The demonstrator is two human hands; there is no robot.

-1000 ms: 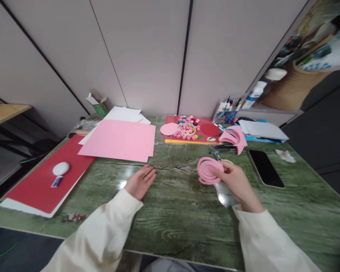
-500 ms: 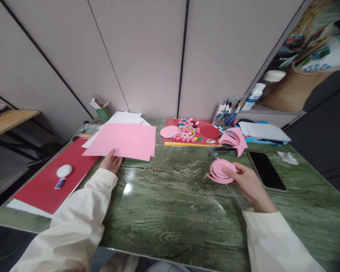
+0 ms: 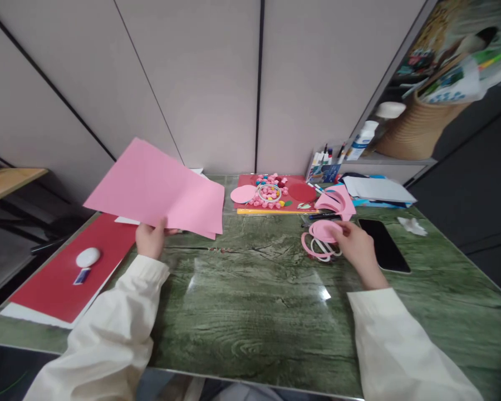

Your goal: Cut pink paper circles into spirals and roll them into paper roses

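Note:
My left hand is closed on the near edge of some pink paper, thumb on top. The paper is lifted and tilted, and two edges show at its right corner. At the right, my right hand pinches a pink paper spiral between thumb and fingers. One strip of the spiral hangs in a loop toward the table. White loops that look like scissor handles lie just below the spiral, partly covered by it.
A red sheet at the left bears a white round object and a small glue stick. Behind lie a red craft pack with pink pompoms and pink paper offcuts. A phone lies right of my right hand.
My left hand has raised the pink paper off the table and tilted it up to the left. My right hand has shifted the spiral slightly away from me, uncovering the white loops.

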